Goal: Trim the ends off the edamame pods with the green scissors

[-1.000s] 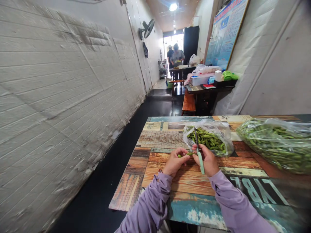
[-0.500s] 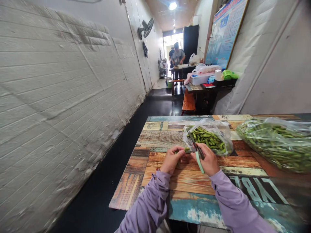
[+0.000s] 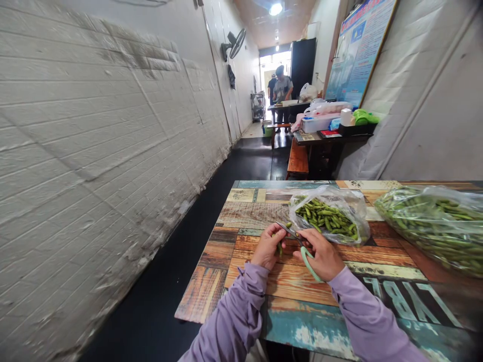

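Note:
Green-handled scissors [image 3: 310, 262] are in my right hand [image 3: 320, 251], whose fingers are closed round the handles. The blades point left, reaching to the fingertips of my left hand [image 3: 267, 245]. That hand is closed in a pinch on a green soybean pod [image 3: 279, 248], part of which the fingers hide. A bit of green pod [image 3: 289, 225] shows just beyond the blades. Behind my right hand lies an open clear plastic bag [image 3: 360, 213] with many green pods [image 3: 326, 217] in it.
A larger clear bag of pods [image 3: 433, 226] lies at the right of the patchwork wood-print table [image 3: 245, 296]. Beyond stand a bench [image 3: 298, 158] and a second table with a plastic box [image 3: 319, 122]. Two people [image 3: 282, 89] are at the far end. A white wall [image 3: 113, 151] runs along the left.
The scissors have swung from pointing up and away to pointing left, and their blades are now at my left fingertips. The view has shifted slightly.

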Demonstrator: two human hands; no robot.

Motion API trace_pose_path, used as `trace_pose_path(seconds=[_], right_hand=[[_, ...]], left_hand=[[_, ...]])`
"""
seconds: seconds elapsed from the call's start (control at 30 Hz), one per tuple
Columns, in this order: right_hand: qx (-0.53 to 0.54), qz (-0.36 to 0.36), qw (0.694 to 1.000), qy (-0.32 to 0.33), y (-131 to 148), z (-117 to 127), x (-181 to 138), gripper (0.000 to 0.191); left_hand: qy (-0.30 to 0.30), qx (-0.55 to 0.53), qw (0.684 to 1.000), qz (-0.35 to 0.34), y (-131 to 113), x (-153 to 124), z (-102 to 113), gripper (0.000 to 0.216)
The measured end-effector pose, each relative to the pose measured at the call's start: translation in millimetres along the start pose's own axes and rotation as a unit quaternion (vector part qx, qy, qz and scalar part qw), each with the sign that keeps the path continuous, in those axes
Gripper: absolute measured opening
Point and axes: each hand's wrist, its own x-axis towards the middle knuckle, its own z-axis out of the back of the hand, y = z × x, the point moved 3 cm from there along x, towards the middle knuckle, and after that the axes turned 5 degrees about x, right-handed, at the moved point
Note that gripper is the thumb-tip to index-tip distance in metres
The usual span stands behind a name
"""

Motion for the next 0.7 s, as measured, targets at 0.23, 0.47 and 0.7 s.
trace_pose_path(seconds=[0.23,0.47,0.7], right_hand=[[0.007,0.014,1.000,-0.004,1,-1,0,0.040],[0.007,0.037,0.999,0.012,-4,-1,-1,0.037],[0.023,0.023,0.998,-0.051,-7,3,1,0.038]], left_hand=[[0.012,0.031,0.999,-0.014,3,1,1,0.029],[-0.012,0.036,0.999,-0.011,3,4,6,0.027],[-0.018,-0.036,0.999,0.032,0,7,11,0.029]])
